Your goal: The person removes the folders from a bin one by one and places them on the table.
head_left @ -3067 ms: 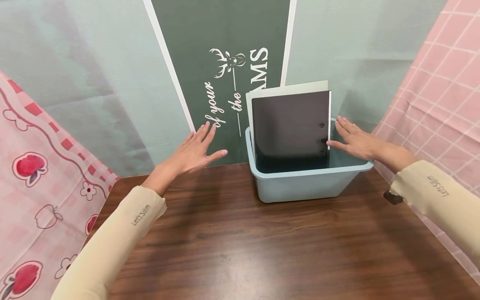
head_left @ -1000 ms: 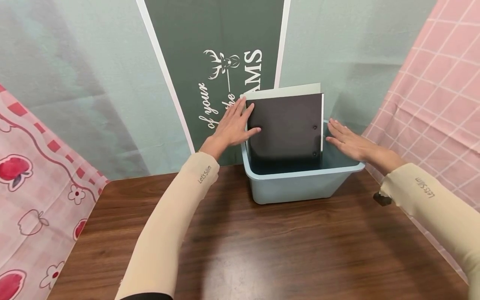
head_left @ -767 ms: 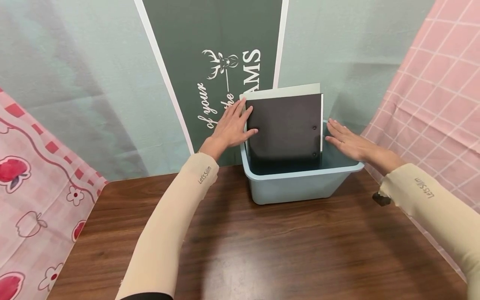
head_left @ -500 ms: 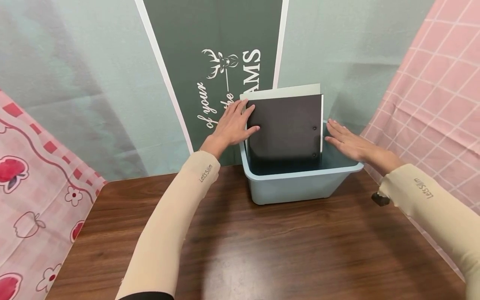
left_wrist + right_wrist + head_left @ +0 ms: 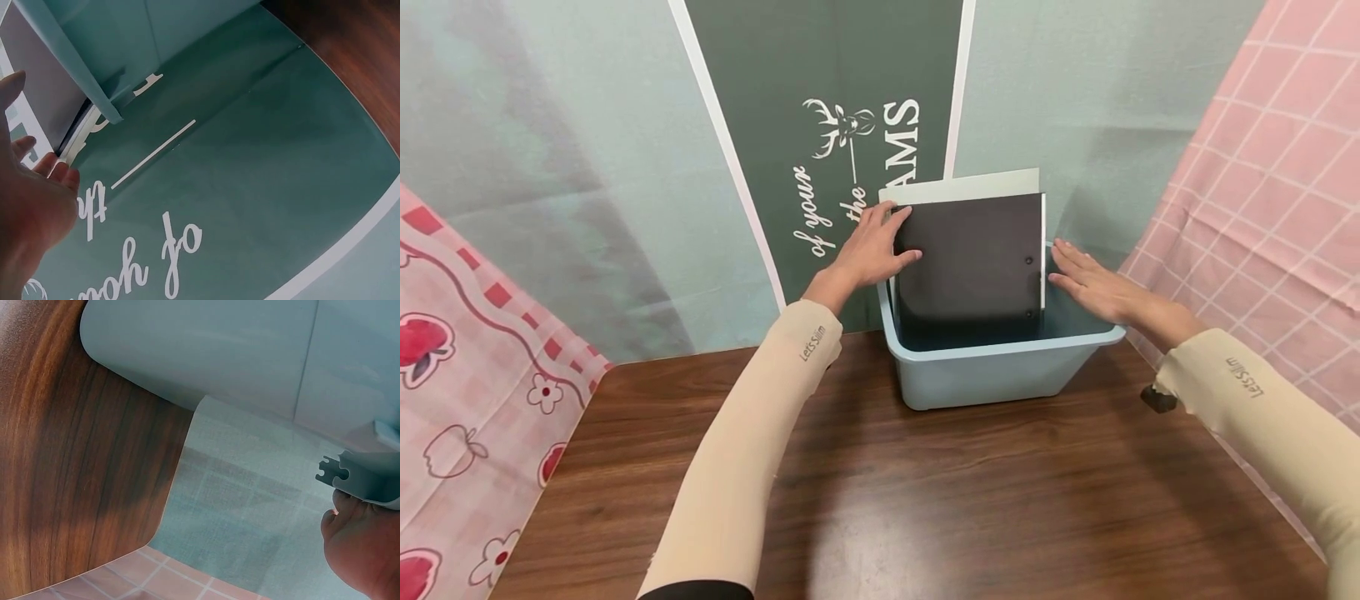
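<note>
A black folder [image 5: 973, 262] with two small round studs and a white right edge stands in a light blue plastic bin [image 5: 1000, 377]. Behind it rises a pale, thin panel [image 5: 992, 183]. My left hand [image 5: 867, 250] grips the folder's upper left edge, fingers bent over the edge and thumb at the front. In the left wrist view, that hand [image 5: 31, 200] has bent fingers by the dark cover's edge. My right hand [image 5: 1090, 283] is held flat with straight fingers over the bin's right end, apart from the folder. The folder's bottom is hidden inside the bin.
The bin stands on a brown wooden table [image 5: 925, 500] near its back edge. A grey-green printed cloth [image 5: 850, 50] hangs behind. Pink patterned cloths flank the table at left [image 5: 467, 400] and right [image 5: 1277, 225].
My left hand has come rightward from open air to the folder's edge. The folder's top has since lowered slightly, tilting forward from the pale panel. The right hand stays nearly still.
</note>
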`<state>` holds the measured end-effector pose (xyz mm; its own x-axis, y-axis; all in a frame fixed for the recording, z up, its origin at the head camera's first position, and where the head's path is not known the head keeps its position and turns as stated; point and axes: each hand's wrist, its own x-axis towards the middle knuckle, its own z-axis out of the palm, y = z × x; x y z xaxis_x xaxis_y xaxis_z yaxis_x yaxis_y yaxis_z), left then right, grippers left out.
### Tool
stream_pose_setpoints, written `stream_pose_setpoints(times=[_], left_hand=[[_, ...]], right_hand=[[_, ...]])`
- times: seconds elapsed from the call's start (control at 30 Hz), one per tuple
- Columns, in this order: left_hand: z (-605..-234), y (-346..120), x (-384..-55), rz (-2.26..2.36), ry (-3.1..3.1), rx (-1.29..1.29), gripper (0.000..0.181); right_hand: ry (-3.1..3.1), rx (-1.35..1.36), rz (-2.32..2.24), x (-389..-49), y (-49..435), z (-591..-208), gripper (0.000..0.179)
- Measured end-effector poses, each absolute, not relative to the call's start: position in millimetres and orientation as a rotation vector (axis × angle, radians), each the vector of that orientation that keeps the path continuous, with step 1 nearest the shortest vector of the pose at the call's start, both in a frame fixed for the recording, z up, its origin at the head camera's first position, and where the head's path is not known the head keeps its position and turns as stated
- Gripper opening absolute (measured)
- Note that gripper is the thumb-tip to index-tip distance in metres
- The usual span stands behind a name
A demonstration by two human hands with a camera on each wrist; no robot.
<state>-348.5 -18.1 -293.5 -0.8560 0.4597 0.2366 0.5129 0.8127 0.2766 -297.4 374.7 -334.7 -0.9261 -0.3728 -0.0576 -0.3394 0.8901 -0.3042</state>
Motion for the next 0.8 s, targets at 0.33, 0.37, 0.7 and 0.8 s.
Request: stream_pose_setpoints(times=[0.33,0.37,0.7,0.8], left_hand=[[-303.9,-14.9,-350.5,-0.543,-2.838,-0.729,0.084],[-304.9,-14.6,-350.8,-0.537,-2.841,-0.714,0.084],[-309.2,-14.6,-350.0,-0.65,-2.821,-0.655,0.077],[-310.7,-15.7,-350.2,-0.718,-2.798,-0.655,0.073]], right_hand=[[2.963,-0.571,-0.437,-296.6,374.5,-336.8,0.075],[2.963,-0.57,-0.435,-296.8,374.5,-337.2,0.075],[2.952,-0.56,-0.436,-296.5,373.7,-335.0,0.076],[2.952,-0.558,-0.44,-296.3,373.3,-334.0,0.076]])
